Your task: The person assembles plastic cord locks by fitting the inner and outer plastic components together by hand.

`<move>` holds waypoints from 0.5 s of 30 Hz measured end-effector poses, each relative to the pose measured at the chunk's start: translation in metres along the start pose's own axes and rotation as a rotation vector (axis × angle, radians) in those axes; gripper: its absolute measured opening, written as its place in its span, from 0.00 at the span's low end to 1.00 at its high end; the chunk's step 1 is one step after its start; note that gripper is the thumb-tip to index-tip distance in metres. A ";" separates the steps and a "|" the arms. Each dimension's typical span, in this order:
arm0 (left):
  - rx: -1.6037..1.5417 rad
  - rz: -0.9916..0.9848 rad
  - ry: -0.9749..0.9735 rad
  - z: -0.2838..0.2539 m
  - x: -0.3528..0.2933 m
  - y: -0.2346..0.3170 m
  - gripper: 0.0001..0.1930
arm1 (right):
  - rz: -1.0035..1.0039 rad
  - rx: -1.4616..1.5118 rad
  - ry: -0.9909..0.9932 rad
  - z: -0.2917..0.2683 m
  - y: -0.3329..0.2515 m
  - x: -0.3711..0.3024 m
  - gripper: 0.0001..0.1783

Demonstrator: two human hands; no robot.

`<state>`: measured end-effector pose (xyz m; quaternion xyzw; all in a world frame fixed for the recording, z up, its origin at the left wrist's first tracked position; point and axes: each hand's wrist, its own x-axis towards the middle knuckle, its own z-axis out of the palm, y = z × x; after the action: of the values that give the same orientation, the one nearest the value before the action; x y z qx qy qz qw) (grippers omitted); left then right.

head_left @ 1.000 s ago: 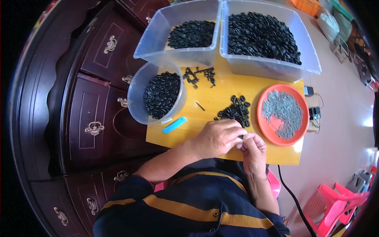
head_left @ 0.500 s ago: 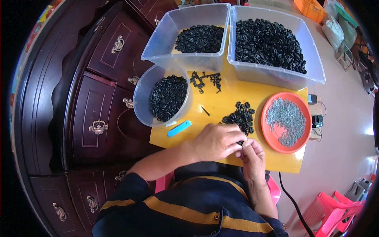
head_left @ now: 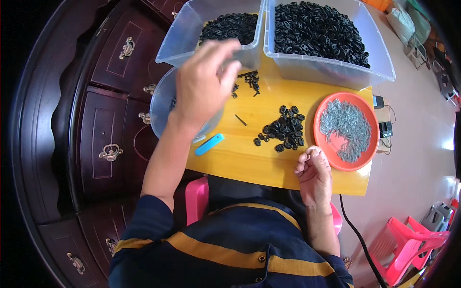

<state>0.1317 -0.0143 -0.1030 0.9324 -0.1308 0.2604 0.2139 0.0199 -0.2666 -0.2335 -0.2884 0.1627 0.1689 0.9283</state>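
Note:
My left hand [head_left: 204,79] is raised over the round clear tub [head_left: 156,113], its fingertips close to the far-left clear bin. The thumb stands apart from the fingers, and nothing shows between them. Near the table's front right, my right hand [head_left: 314,175] has its fingers curled and the thumb pressed to the index finger. Whatever is in that pinch is too small to make out. A loose pile of small black oval pieces with holes [head_left: 284,129] lies just beyond it. To its right, a red-orange plate [head_left: 321,105] carries many thin silvery metal pins [head_left: 343,122].
Two clear bins, far left [head_left: 177,36] and far right [head_left: 326,72], hold black pieces. A blue flat-handled tool [head_left: 210,144], a thin black stick [head_left: 240,120] and black scraps [head_left: 252,82] lie on the yellow table [head_left: 240,165]. Dark drawers [head_left: 113,115] stand at left.
My left hand has left my right hand and swung up and left over the round tub. The right hand stays near the table's front edge. The whole view has shifted slightly.

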 end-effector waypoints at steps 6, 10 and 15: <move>-0.624 0.163 -0.096 -0.037 0.002 0.046 0.10 | 0.015 -0.058 0.022 -0.002 -0.002 0.001 0.10; -0.574 0.322 0.067 -0.040 0.010 0.072 0.10 | -0.004 -0.108 -0.021 0.002 -0.002 -0.001 0.08; -0.568 0.351 0.201 -0.035 0.014 0.066 0.11 | 0.019 -0.169 -0.008 0.003 -0.003 0.002 0.07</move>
<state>0.1045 -0.0581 -0.0467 0.7686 -0.3348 0.3369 0.4287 0.0233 -0.2667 -0.2310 -0.3635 0.1469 0.1918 0.8997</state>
